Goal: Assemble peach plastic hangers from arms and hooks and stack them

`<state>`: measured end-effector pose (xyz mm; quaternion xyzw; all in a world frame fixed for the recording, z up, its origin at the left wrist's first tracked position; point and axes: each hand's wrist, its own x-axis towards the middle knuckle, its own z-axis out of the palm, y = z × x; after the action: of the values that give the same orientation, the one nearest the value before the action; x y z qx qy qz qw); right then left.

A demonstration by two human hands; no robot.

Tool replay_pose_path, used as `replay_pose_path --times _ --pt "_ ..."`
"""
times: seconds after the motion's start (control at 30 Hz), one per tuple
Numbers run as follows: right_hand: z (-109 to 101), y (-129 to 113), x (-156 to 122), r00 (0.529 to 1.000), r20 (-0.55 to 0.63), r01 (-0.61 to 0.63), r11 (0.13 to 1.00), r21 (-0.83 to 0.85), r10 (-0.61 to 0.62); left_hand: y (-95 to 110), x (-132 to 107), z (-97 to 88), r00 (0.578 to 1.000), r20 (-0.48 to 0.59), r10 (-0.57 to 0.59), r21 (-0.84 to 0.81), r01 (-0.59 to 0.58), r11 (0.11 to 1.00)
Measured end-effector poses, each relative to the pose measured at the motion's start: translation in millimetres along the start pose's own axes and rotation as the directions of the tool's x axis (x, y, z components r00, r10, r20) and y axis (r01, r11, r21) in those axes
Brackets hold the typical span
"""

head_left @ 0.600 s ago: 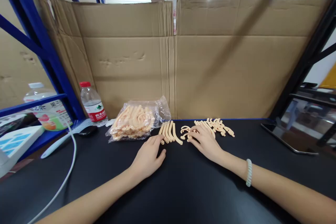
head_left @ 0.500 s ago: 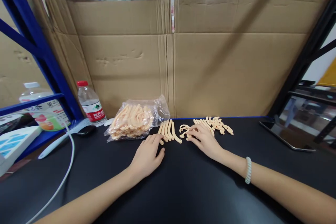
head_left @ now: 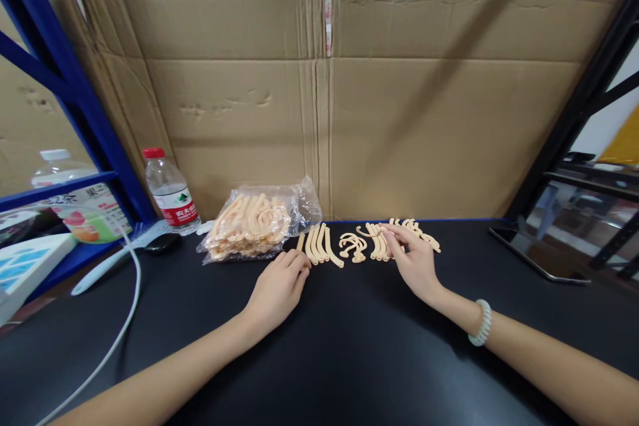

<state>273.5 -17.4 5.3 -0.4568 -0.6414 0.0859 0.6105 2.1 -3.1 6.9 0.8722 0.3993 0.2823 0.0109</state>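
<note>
My left hand (head_left: 277, 287) rests palm down on the black table (head_left: 319, 359), fingers slightly curled, fingertips just short of a row of curved peach plastic strips (head_left: 319, 245). My right hand (head_left: 415, 259) lies over a second pile of the same peach pieces (head_left: 399, 234), thumb and fingers pinched on one piece. A few small hook-shaped peach pieces (head_left: 352, 245) lie between the two groups. A clear plastic bag (head_left: 252, 219) holds many more strips, left of the row.
Cardboard sheets (head_left: 329, 100) wall off the back of the table. A water bottle with red cap (head_left: 170, 192) stands at back left by a blue rack post (head_left: 80, 93). A white cable (head_left: 117, 333) crosses the left side. A dark tablet (head_left: 539, 251) lies at right.
My right hand moved right, off the hook-shaped pieces, and pinched onto the right pile. My left hand's fingers curled in slightly. The camera tilted a little.
</note>
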Motion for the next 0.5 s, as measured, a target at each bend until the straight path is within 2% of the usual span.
replay_pose_path --times 0.1,0.23,0.4,0.5 --pt "-1 -9 -4 0.993 0.014 -0.12 0.978 0.169 0.12 2 -1 -2.0 1.0 -0.002 -0.029 -0.014 0.029 0.999" --pt "-4 -30 -9 0.975 0.024 -0.217 0.921 0.324 0.222 12 -6 -3.7 0.999 -0.026 -0.027 -0.074 0.025 0.997" --pt "-8 -52 -20 0.95 0.067 -0.303 0.85 0.432 0.305 34 -15 -6.5 0.991 -0.074 0.109 -0.337 -0.128 0.933" --pt "-8 -57 -26 0.935 0.118 -0.349 0.803 0.483 0.335 45 -17 -7.4 0.994 -0.031 0.106 -0.474 -0.109 0.874"
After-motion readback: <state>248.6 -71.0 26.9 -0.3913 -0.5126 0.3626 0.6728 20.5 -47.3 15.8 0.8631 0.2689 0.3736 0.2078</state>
